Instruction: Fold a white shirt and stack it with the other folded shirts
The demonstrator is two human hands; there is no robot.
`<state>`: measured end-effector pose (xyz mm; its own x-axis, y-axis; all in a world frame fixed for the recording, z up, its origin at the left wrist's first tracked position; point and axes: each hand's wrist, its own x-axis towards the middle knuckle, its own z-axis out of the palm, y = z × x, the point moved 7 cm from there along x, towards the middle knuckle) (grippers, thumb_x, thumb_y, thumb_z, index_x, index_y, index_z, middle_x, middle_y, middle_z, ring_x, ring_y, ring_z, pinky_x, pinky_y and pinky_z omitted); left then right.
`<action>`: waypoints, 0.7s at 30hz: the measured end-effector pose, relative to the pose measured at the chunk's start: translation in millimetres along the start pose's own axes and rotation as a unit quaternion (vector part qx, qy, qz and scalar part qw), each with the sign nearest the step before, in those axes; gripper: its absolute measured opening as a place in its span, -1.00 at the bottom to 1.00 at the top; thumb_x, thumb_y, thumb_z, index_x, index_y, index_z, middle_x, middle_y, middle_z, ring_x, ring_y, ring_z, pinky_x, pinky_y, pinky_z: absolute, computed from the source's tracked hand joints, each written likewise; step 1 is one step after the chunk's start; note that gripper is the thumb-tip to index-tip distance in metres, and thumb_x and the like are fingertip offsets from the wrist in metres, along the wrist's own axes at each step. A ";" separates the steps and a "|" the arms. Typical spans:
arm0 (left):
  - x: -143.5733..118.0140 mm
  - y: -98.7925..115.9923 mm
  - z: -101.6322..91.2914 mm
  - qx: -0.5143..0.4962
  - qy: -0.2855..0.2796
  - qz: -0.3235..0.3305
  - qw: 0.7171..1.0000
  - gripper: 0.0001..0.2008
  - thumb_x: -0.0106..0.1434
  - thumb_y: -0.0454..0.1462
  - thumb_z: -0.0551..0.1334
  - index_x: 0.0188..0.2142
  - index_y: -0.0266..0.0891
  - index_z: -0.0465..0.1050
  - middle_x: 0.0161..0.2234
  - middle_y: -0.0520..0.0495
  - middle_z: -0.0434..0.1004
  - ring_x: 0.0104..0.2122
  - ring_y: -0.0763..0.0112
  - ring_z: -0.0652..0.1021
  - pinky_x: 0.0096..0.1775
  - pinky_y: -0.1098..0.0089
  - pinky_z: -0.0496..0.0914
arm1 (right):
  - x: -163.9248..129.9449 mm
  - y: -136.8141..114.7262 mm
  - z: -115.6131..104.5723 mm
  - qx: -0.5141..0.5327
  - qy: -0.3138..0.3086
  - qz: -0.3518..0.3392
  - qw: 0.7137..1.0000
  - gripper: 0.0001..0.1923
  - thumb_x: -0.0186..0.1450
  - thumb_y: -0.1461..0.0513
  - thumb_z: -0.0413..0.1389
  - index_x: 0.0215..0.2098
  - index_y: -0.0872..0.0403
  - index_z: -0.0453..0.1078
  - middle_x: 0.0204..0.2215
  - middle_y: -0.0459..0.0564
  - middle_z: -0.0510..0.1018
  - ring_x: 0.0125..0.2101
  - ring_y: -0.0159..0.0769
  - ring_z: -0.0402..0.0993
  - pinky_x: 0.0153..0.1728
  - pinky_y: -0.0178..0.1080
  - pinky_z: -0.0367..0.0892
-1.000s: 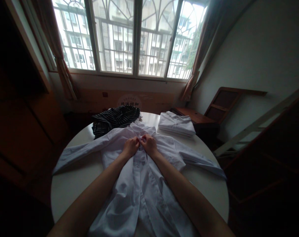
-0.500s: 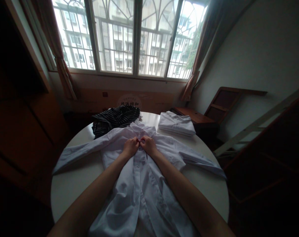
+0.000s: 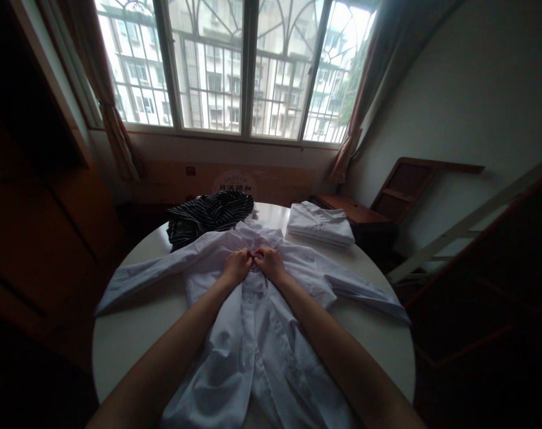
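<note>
A white long-sleeved shirt [image 3: 228,357] lies front up across the round white table [image 3: 132,351], its collar toward the window and its sleeves spread to both sides. My left hand [image 3: 237,266] is closed on the front placket at the upper chest. Right beside it, my right hand [image 3: 269,263] pinches the same placket, and the fingertips of both hands meet. Whatever button or buttonhole lies between the fingers is too small to make out. Below the hands the placket runs down toward me.
A heap of black-and-white striped cloth [image 3: 208,215] sits at the table's far left edge. Folded white shirts [image 3: 321,224] are stacked at the far right. Beyond stand a wooden cabinet [image 3: 353,210] and a barred window [image 3: 212,77]; a pale ladder [image 3: 449,238] leans at right.
Both hands stay at the same spot on the placket, with only a very slight shift of the fingers. The shirt and the other clothes have not moved.
</note>
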<state>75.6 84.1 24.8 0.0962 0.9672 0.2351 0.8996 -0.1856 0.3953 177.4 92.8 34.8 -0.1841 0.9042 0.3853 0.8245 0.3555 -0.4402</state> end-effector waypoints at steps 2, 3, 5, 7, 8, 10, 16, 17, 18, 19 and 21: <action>-0.4 -0.3 -0.5 0.001 0.002 -0.005 1.000 -0.77 0.20 -0.24 0.04 -0.25 -0.24 0.42 -0.31 -0.15 0.53 -0.29 0.29 0.51 -0.29 0.39 0.29 | -0.1 0.7 -0.9 0.013 0.001 0.012 1.000 -0.82 0.15 0.23 0.04 -0.40 0.11 0.47 -0.36 0.05 0.56 -0.31 -0.29 0.44 -0.28 -0.33 0.21; -0.7 -0.3 -0.9 0.002 0.003 -0.007 1.000 -0.76 0.20 -0.23 0.04 -0.25 -0.25 0.43 -0.32 -0.16 0.54 -0.29 0.28 0.51 -0.29 0.39 0.29 | -0.1 1.8 -1.2 0.023 0.001 0.022 0.999 -0.80 0.17 0.22 0.02 -0.42 0.12 0.47 -0.38 0.05 0.56 -0.33 -0.29 0.44 -0.30 -0.33 0.21; -1.3 -0.3 -2.3 0.002 0.007 -0.014 1.000 -0.75 0.20 -0.23 0.03 -0.26 -0.25 0.43 -0.32 -0.17 0.54 -0.29 0.26 0.51 -0.30 0.38 0.29 | 0.0 5.1 -1.4 0.043 0.000 0.046 0.998 -0.74 0.21 0.22 -0.03 -0.47 0.12 0.48 -0.42 0.06 0.56 -0.37 -0.29 0.44 -0.32 -0.33 0.20; -1.8 -0.1 -3.7 -0.002 0.010 -0.020 1.000 -0.76 0.19 -0.24 0.05 -0.27 -0.25 0.44 -0.33 -0.18 0.54 -0.30 0.25 0.52 -0.30 0.37 0.29 | 0.9 8.2 -0.9 0.058 -0.002 0.061 0.996 -0.71 0.21 0.24 -0.06 -0.49 0.12 0.48 -0.44 0.06 0.57 -0.40 -0.30 0.44 -0.34 -0.34 0.19; -1.8 0.0 -4.3 -0.005 0.011 -0.021 1.000 -0.77 0.19 -0.24 0.05 -0.27 -0.25 0.45 -0.33 -0.18 0.54 -0.30 0.25 0.52 -0.30 0.37 0.29 | 1.6 9.5 -0.5 0.065 -0.004 0.063 0.996 -0.72 0.20 0.25 -0.05 -0.49 0.12 0.48 -0.44 0.05 0.57 -0.40 -0.31 0.44 -0.35 -0.34 0.19; -1.6 0.3 -5.0 -0.011 0.011 -0.019 1.000 -0.77 0.18 -0.25 0.06 -0.28 -0.25 0.45 -0.33 -0.17 0.54 -0.30 0.25 0.52 -0.31 0.38 0.29 | 4.1 12.6 1.1 0.086 -0.013 0.066 0.994 -0.77 0.16 0.26 0.00 -0.47 0.11 0.50 -0.43 0.02 0.58 -0.39 -0.32 0.44 -0.35 -0.36 0.20; 0.8 -0.7 -3.4 -0.021 0.003 -0.008 1.000 -0.77 0.17 -0.27 0.06 -0.27 -0.22 0.47 -0.32 -0.12 0.55 -0.32 0.33 0.51 -0.29 0.42 0.28 | 14.5 26.8 7.0 0.167 -0.053 0.091 0.980 -0.68 0.17 0.30 -0.08 -0.51 0.15 0.51 -0.57 -0.01 0.55 -0.51 -0.36 0.40 -0.49 -0.39 0.21; 1.0 -0.8 -3.2 -0.021 0.002 -0.007 1.000 -0.76 0.17 -0.28 0.06 -0.27 -0.21 0.48 -0.32 -0.12 0.55 -0.32 0.34 0.51 -0.29 0.42 0.28 | 15.5 28.9 8.2 0.179 -0.059 0.094 0.978 -0.68 0.17 0.30 -0.08 -0.52 0.15 0.51 -0.59 -0.02 0.54 -0.53 -0.37 0.39 -0.51 -0.39 0.21; 1.1 -0.9 -3.0 -0.021 0.002 -0.007 1.000 -0.76 0.17 -0.28 0.06 -0.27 -0.21 0.48 -0.32 -0.12 0.55 -0.32 0.35 0.51 -0.29 0.43 0.28 | 16.1 30.7 9.6 0.189 -0.066 0.096 0.975 -0.70 0.15 0.30 -0.06 -0.53 0.16 0.51 -0.62 -0.03 0.53 -0.55 -0.37 0.38 -0.53 -0.39 0.20; 1.1 -0.9 -3.0 -0.021 0.002 -0.006 1.000 -0.76 0.17 -0.28 0.06 -0.27 -0.21 0.48 -0.33 -0.12 0.55 -0.32 0.35 0.51 -0.29 0.43 0.28 | 16.2 32.2 11.2 0.199 -0.072 0.098 0.972 -0.73 0.13 0.29 -0.03 -0.54 0.16 0.51 -0.65 -0.05 0.51 -0.58 -0.38 0.36 -0.55 -0.39 0.19; 0.8 -0.8 -3.1 -0.021 0.003 -0.007 1.000 -0.76 0.16 -0.28 0.06 -0.28 -0.22 0.49 -0.34 -0.12 0.55 -0.34 0.35 0.51 -0.30 0.43 0.28 | 15.8 34.4 14.3 0.218 -0.083 0.099 0.967 -0.80 0.07 0.28 0.04 -0.56 0.17 0.50 -0.68 -0.08 0.48 -0.61 -0.40 0.32 -0.57 -0.40 0.16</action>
<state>73.6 84.5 27.4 0.0820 0.9687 0.2345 0.8823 -0.1800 0.4349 195.3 122.7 14.2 -0.1590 0.9774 0.1397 0.5545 0.2054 -0.8065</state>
